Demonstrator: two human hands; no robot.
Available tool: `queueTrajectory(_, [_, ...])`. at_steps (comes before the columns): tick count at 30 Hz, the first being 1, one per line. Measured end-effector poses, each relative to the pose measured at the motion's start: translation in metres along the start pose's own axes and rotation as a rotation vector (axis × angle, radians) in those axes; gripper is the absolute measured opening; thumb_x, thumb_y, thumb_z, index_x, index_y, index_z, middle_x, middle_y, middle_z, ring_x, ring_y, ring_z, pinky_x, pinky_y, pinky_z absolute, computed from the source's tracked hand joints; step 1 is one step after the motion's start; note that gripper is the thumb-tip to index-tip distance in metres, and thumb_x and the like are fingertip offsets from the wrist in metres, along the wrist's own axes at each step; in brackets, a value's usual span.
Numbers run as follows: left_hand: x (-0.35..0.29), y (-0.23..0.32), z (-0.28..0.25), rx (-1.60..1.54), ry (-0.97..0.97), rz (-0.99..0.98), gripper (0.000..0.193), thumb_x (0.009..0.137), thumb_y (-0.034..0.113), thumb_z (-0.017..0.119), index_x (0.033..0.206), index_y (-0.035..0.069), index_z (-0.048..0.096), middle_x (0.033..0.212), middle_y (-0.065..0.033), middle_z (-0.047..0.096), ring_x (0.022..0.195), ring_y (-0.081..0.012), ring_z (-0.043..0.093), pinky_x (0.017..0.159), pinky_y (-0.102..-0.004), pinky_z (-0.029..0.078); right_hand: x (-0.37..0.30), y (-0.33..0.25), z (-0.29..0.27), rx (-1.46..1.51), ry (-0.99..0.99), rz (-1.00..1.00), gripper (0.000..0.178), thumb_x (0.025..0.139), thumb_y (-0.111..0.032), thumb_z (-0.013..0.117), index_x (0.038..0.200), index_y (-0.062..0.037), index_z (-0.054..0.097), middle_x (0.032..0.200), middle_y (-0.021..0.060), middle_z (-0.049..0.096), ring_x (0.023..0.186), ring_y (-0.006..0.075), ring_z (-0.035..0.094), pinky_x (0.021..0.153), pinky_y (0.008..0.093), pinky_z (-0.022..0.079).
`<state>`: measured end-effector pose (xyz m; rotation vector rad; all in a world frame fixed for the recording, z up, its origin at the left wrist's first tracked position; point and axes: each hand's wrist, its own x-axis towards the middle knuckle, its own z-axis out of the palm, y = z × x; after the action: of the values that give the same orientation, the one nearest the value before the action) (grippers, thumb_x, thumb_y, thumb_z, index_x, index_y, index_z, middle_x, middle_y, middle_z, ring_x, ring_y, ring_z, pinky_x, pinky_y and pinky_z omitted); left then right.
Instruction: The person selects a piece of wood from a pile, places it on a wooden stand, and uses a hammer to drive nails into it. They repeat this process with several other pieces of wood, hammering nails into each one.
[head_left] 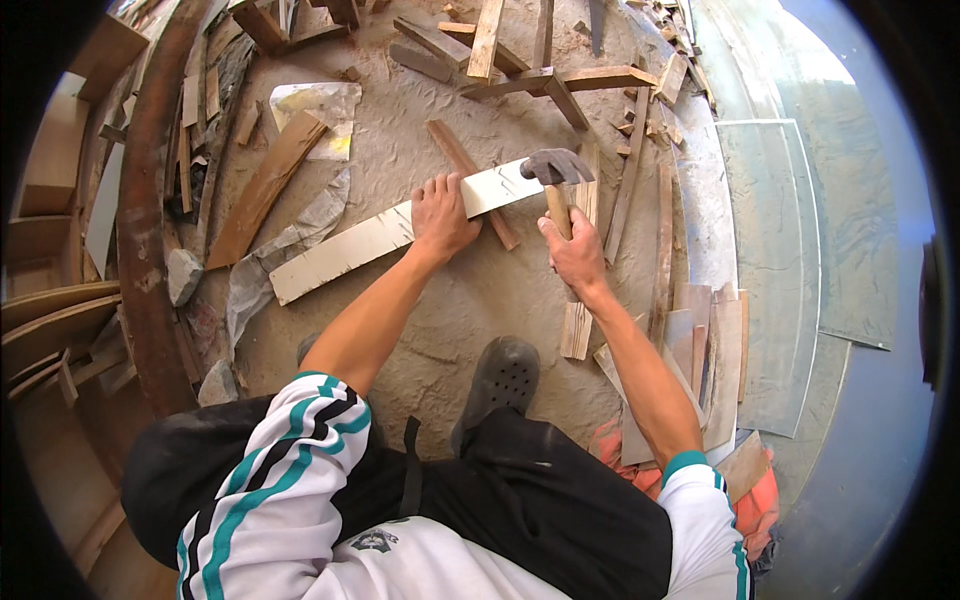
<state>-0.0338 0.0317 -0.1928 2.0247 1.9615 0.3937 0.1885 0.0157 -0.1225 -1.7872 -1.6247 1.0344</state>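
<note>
A white-painted wooden board (pixel 345 255) lies slantwise in front of me, rising from lower left to upper right. My left hand (pixel 443 217) is closed over it right of its middle, with the fingers curled at the far edge. A narrow brown wood strip (pixel 455 152) crosses beneath the board. My right hand (pixel 577 252) is wrapped around the wooden handle of a claw hammer (pixel 556 167). The hammer's dark metal head is at the board's right end; I cannot tell whether they touch. Under the right hand runs a pale wood piece (pixel 576 330), partly hidden by it.
A wide brown plank (pixel 265 190) and crumpled plastic sheeting (pixel 262 285) lie to the left. Beyond is a frame of nailed wood pieces (pixel 560 82). Glass sheets (pixel 770 270) lie at the right, past wood offcuts (pixel 700 350). My shoe (pixel 503 380) rests on the dusty ground.
</note>
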Motion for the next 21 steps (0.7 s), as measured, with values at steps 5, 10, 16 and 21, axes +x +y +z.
queueTrajectory(5, [-0.001, -0.007, 0.007, 0.063, 0.123, 0.004, 0.059, 0.071, 0.036, 0.076, 0.115, 0.003, 0.054, 0.104, -0.0106, 0.055, 0.101, -0.0270, 0.054, 0.089, -0.0430, 0.039, -0.015, -0.028, 0.018, 0.248, -0.097, 0.129, 0.035, 0.090, -0.034, 0.065, 0.095, -0.0006, 0.055, 0.064, 0.0130, 0.060, 0.048, 0.0204, 0.060, 0.050, 0.0348, 0.048])
queueTrajectory(10, [-0.004, -0.007, 0.005, 0.053, 0.058, -0.008, 0.066, 0.069, 0.039, 0.077, 0.118, 0.001, 0.053, 0.109, -0.0126, 0.055, 0.105, -0.0292, 0.054, 0.091, -0.0443, 0.040, -0.011, -0.018, 0.010, 0.077, -0.096, 0.154, 0.040, 0.090, -0.036, 0.066, 0.096, 0.0018, 0.053, 0.063, 0.0126, 0.059, 0.049, 0.0197, 0.060, 0.051, 0.0348, 0.049])
queueTrajectory(16, [-0.005, -0.010, -0.007, 0.022, -0.035, 0.022, 0.083, 0.065, 0.051, 0.077, 0.124, 0.000, 0.050, 0.113, -0.0156, 0.054, 0.110, -0.0307, 0.051, 0.096, -0.0460, 0.039, -0.008, -0.016, 0.007, 0.028, -0.075, 0.152, 0.044, 0.090, -0.038, 0.067, 0.097, 0.0032, 0.055, 0.062, 0.0116, 0.058, 0.049, 0.0193, 0.060, 0.050, 0.0348, 0.047])
queueTrajectory(21, [-0.011, -0.024, -0.003, -0.082, 0.071, 0.112, 0.084, 0.070, 0.051, 0.074, 0.130, -0.001, 0.047, 0.117, -0.0171, 0.054, 0.114, -0.0320, 0.051, 0.100, -0.0457, 0.038, -0.009, -0.017, 0.011, 0.014, -0.095, 0.173, 0.044, 0.090, -0.039, 0.067, 0.097, 0.0029, 0.057, 0.062, 0.0116, 0.058, 0.049, 0.0195, 0.059, 0.050, 0.0353, 0.047])
